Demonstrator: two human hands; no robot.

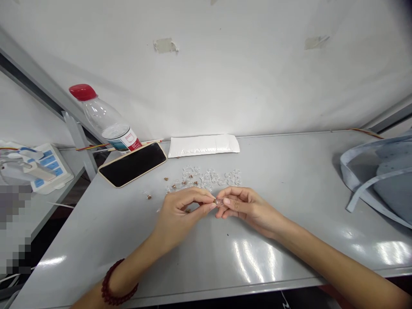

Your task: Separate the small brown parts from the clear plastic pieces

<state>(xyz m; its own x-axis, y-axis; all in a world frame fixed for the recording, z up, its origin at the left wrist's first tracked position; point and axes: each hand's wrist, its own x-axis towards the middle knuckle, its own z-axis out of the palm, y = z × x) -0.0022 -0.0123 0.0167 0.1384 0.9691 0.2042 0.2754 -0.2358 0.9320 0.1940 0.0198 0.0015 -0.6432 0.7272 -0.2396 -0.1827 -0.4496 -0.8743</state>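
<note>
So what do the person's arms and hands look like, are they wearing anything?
The left hand and right hand have no gloves on. The left arm and right arm are bare as far as the picture shows, with no sleeves in sight. A dark red bead bracelet goes around the left arm; no bracelet shows on the right.

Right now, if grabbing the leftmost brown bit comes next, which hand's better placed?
Probably your left hand, nearer that brown bit than your right hand; both busy with one small clear thing.
</note>
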